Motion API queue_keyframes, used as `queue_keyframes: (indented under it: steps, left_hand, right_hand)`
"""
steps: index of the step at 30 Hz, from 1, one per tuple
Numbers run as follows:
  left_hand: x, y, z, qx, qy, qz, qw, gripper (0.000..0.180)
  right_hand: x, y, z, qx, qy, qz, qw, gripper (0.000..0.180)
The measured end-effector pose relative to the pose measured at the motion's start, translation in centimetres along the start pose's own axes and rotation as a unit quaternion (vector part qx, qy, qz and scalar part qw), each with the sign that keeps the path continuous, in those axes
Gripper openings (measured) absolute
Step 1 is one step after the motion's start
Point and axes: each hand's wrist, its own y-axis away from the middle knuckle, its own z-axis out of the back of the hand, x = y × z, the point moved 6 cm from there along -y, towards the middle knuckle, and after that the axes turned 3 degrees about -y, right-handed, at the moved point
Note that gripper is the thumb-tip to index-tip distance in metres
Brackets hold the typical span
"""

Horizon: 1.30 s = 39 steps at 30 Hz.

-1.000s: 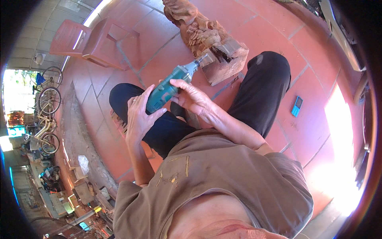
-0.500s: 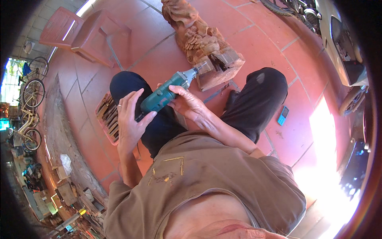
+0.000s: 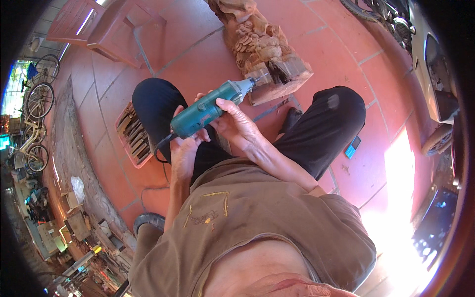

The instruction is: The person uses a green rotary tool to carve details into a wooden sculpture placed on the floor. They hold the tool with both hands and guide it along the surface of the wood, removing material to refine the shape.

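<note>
A green and grey electric die grinder (image 3: 202, 115) is held over my lap, its thin metal bit pointing up and right toward a wood carving. My right hand (image 3: 238, 127) is wrapped around the front half of its body, thumb on top. At the rear end, by the black cord, my left hand (image 3: 183, 154) supports it from below, with its fingers partly hidden behind the casing. The carved wooden figure (image 3: 262, 47) lies on the floor beyond my knees, its flat, hollowed base nearest me. The bit overlaps that base in view; contact cannot be told.
Beside my left knee sits a pink tray (image 3: 140, 164) of wood-handled carving tools (image 3: 136, 136). A blue phone (image 3: 353, 147) lies right of my right knee. A pink plastic chair (image 3: 114, 37) stands far left, bicycles (image 3: 40, 101) beyond it, a motorbike (image 3: 434, 69) at right.
My left hand has moved from open beside the grinder to under its rear end. The grinder's bit, blurred before, now appears sharp. The view has shifted slightly.
</note>
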Motion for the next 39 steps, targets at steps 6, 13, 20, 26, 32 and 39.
queue_keyframes:
  steps: [6, 13, 20, 26, 32, 39]
  left_hand:
    - [-1.8, -0.7, -0.8, -0.035, 0.019, -0.103, 0.994, 0.072]
    - [-2.8, -0.5, 1.0, -0.053, -0.06, -0.118, 0.99, 0.073]
    - [-2.9, -0.4, 0.4, -0.061, -0.075, -0.118, 0.988, 0.064]
    - [-3.3, -0.3, 0.5, -0.051, -0.123, -0.111, 0.985, 0.073]
    - [-3.3, -0.1, 1.0, -0.056, -0.134, -0.11, 0.983, 0.073]
    - [-3.1, -0.4, 1.0, -0.056, -0.122, -0.1, 0.986, 0.073]
  right_hand:
    - [-0.9, 0.0, 0.5, 0.011, -0.014, -0.039, 0.999, 0.045]
    - [-1.9, -0.1, 0.9, 0.018, -0.026, -0.059, 0.998, 0.046]
    - [-2.3, -0.4, 2.0, 0.011, -0.035, -0.073, 0.997, 0.043]
    - [-2.4, -0.4, 1.7, 0.011, -0.034, -0.078, 0.996, 0.041]
    - [-2.8, -0.2, 1.8, 0.0, -0.042, -0.083, 0.996, 0.041]
    - [-3.0, -0.4, 2.5, -0.001, -0.018, -0.073, 0.997, 0.045]
